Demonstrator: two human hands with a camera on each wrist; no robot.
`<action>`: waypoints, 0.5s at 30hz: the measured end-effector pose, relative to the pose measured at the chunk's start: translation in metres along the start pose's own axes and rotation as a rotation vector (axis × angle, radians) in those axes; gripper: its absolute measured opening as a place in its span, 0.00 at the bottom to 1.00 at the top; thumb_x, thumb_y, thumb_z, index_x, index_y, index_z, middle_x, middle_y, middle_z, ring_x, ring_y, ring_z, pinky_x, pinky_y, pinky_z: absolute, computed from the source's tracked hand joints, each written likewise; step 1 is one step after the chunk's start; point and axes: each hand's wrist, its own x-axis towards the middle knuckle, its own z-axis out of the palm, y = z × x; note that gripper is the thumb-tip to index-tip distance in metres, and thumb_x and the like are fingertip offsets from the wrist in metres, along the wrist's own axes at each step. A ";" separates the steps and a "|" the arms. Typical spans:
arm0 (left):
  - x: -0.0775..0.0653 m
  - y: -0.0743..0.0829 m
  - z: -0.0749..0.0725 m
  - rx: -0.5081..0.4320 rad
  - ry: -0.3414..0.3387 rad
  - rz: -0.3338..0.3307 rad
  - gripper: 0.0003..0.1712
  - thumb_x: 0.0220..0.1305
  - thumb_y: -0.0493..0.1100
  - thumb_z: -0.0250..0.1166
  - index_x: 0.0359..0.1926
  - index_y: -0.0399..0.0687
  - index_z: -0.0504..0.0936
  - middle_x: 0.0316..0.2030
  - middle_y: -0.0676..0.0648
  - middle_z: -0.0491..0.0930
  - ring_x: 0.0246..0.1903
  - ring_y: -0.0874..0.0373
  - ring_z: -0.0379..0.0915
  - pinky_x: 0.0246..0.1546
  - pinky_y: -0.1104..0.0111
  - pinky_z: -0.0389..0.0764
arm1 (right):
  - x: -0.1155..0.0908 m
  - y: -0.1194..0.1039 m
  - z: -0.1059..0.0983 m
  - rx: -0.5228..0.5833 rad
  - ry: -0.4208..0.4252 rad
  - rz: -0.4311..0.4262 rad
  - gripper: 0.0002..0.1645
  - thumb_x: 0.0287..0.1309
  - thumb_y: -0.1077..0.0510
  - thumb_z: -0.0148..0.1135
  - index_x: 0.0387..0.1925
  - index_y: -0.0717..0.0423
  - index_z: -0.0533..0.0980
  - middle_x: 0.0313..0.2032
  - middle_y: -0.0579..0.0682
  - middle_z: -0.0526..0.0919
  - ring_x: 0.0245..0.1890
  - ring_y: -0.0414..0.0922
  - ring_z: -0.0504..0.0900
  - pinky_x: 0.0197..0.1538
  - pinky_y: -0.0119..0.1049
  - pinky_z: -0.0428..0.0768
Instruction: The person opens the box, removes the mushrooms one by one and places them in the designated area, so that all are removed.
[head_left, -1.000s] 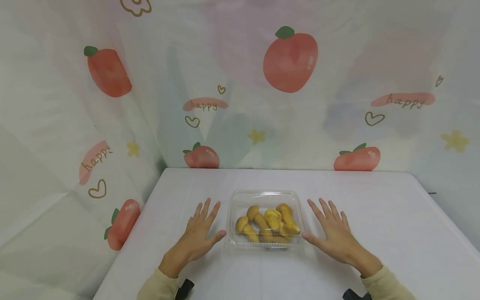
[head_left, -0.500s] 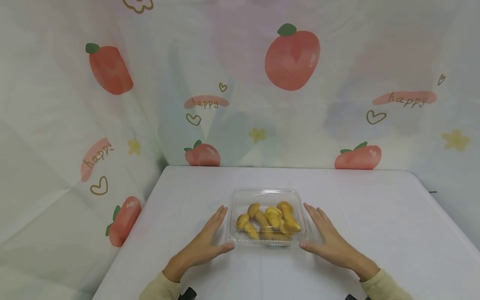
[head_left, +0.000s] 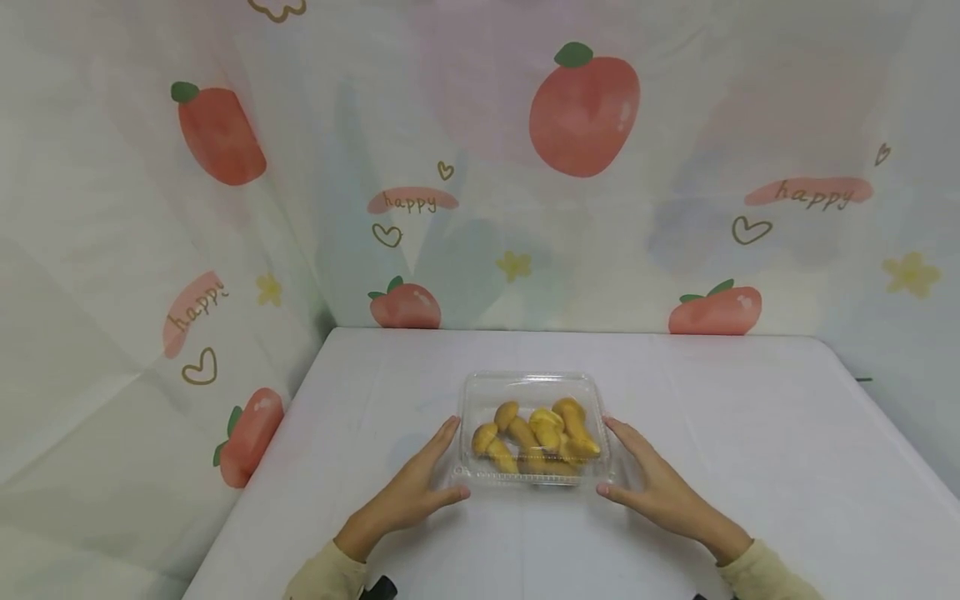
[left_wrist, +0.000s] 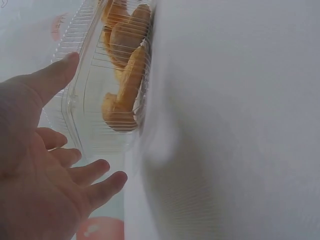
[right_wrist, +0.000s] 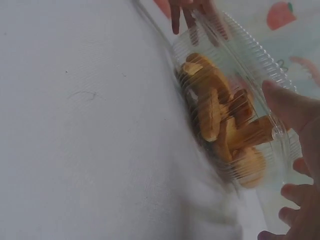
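Head view looks forward, down; 2 closer, opposed wrist views share the container (head_left: 528,479).

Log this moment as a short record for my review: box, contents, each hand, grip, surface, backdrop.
Box: clear plastic, lid looks closed
Contents: several yellow-brown mushrooms, seen through the plastic
Left hand: at the box's left side, fingers extended
Right hand: at the box's right side, fingers extended
Grip: neither hand curls round the box; whether they touch it, I cannot tell
Surface: white table, box resting on it
Backdrop: pale, printed with red fruit and "happy"
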 end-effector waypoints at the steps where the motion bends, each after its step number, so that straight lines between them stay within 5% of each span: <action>1: 0.000 -0.001 0.000 0.001 -0.001 0.000 0.58 0.62 0.48 0.73 0.81 0.46 0.45 0.81 0.41 0.42 0.81 0.44 0.40 0.77 0.45 0.53 | 0.000 0.001 0.000 0.000 0.009 -0.006 0.56 0.55 0.50 0.75 0.78 0.52 0.55 0.74 0.66 0.59 0.73 0.73 0.57 0.65 0.78 0.60; 15: -0.001 -0.002 0.007 0.043 0.037 0.027 0.47 0.70 0.46 0.64 0.80 0.40 0.49 0.80 0.37 0.45 0.79 0.40 0.46 0.75 0.43 0.55 | -0.003 0.003 0.008 0.000 0.045 0.011 0.54 0.56 0.52 0.75 0.77 0.58 0.56 0.73 0.67 0.64 0.68 0.70 0.68 0.61 0.68 0.74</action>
